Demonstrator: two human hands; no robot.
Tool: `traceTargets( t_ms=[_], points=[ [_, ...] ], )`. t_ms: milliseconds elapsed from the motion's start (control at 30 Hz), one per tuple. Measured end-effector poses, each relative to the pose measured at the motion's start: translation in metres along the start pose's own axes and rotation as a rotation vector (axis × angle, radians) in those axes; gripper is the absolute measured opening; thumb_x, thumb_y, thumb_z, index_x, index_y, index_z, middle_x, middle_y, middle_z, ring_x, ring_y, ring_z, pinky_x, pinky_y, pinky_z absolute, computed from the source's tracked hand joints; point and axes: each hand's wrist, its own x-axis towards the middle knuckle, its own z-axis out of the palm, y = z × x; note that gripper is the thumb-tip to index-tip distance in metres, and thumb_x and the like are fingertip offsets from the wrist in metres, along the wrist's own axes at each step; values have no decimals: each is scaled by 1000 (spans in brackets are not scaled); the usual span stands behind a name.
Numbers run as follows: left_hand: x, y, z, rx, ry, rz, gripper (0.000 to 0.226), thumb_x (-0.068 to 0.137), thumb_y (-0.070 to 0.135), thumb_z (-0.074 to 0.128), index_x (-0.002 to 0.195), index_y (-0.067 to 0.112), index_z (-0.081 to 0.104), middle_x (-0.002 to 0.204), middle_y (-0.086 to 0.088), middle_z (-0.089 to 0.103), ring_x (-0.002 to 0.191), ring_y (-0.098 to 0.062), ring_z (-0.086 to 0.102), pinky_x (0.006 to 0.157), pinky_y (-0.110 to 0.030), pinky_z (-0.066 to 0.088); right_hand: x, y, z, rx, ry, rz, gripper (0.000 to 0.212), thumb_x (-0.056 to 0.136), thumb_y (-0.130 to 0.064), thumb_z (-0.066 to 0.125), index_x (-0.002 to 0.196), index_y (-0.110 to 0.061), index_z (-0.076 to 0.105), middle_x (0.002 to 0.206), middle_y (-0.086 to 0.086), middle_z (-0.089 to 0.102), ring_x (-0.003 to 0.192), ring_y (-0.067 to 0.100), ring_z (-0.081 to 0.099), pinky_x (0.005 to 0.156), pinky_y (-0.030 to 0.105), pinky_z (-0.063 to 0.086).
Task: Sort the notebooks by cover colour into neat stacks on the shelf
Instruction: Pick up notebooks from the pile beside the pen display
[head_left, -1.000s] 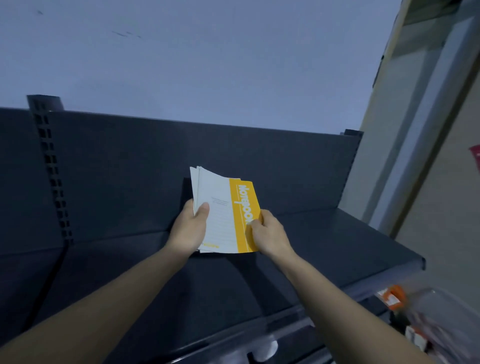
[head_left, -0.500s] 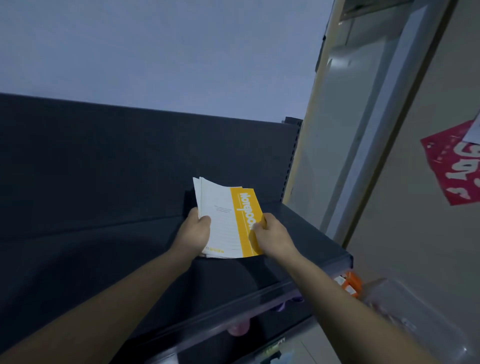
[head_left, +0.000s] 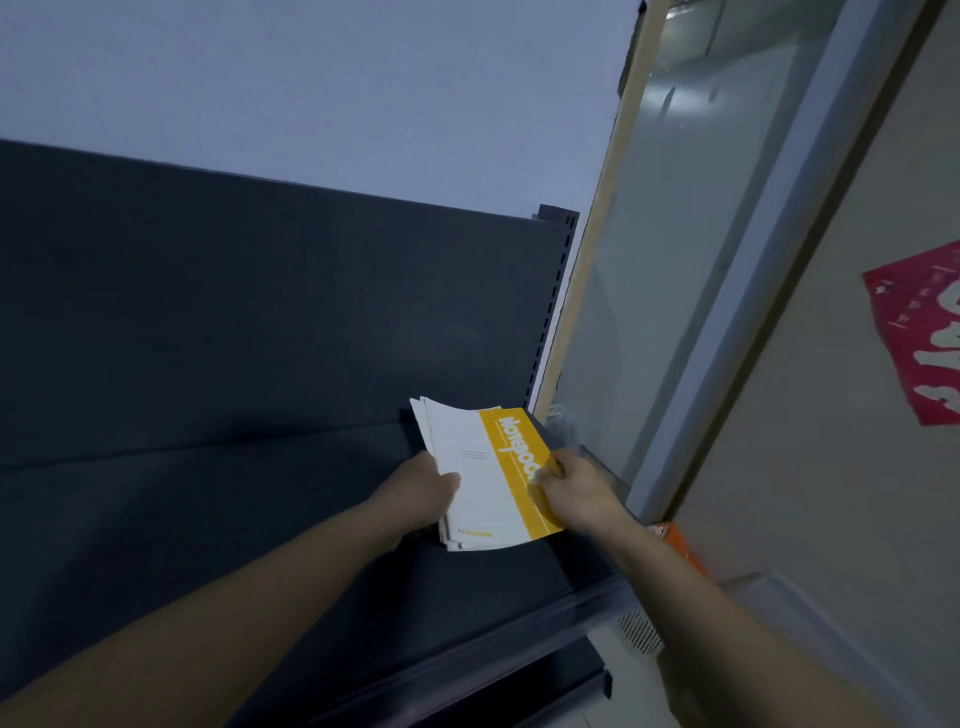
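Together, left hand (head_left: 415, 491) and right hand (head_left: 579, 491) clasp one yellow-topped notebook stack (head_left: 480, 499).

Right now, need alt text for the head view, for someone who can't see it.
The left hand and right hand grip a small stack of notebooks by its sides, top cover white with a yellow band, at the right end of a dark shelf. A red poster is on the wall to the right.
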Motion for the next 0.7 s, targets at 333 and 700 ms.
traceTargets(
  t_ms=[333,700],
  points=[
    [11,15,52,248,24,-91,37,97,31,43,127,11,52,116,-5,63,90,-18,61,74,-30,52,32,54,-26,-241,-132,-97,42,95,-46,48,120,-13,55,119,8,63,107,24,59,81,30,44],
    [-6,32,65,661,34,-241,39,100,44,34,101,14,59,74,4,54,80,-14,55,75,-28,47,42,68,-32,-585,-94,-313,41,90,-63,41,87,-22,47,104,7,67,96,26,63,65,30,38]
  ],
)
